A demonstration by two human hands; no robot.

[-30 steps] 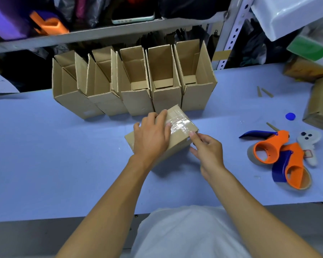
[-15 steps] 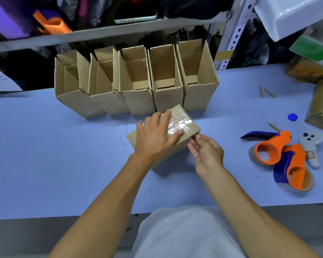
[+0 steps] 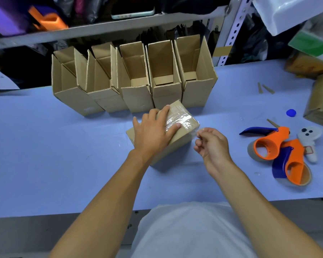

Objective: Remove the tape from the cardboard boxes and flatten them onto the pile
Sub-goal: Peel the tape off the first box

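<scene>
Left hand flat atop taped box, right hand just beside

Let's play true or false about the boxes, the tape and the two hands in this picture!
1. The left hand rests flat on the small taped cardboard box. True.
2. The right hand pinches the clear tape's end. True.
3. The orange-and-blue tape dispensers sit left of the box. False: right.
4. The open-topped cardboard boxes behind lie flattened. False: they stand upright.
</scene>
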